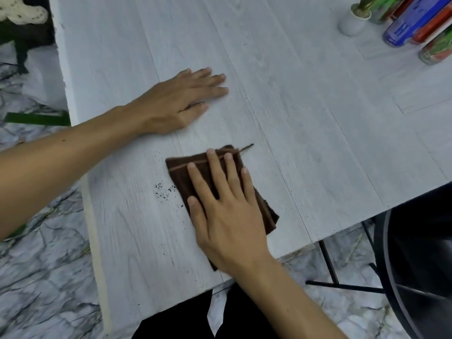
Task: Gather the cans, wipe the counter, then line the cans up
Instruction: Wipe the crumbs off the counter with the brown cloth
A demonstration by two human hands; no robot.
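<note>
A folded dark brown cloth (181,171) lies on the pale wood-grain counter (305,123). My right hand (222,206) presses flat on the cloth with straight, spread fingers. Just left of the cloth sit scattered dark crumbs (165,189). My left hand (181,101) rests palm down on the counter farther back, fingers straight, holding nothing. Several cans are grouped at the far right corner: a blue one (411,20), a red one (433,25) and a green-and-red one (437,48).
A small white pot with a plant (353,22) stands beside the cans. The counter's left edge (73,113) drops to a marbled floor. A black chair (420,253) stands at the lower right, close to the counter's near edge.
</note>
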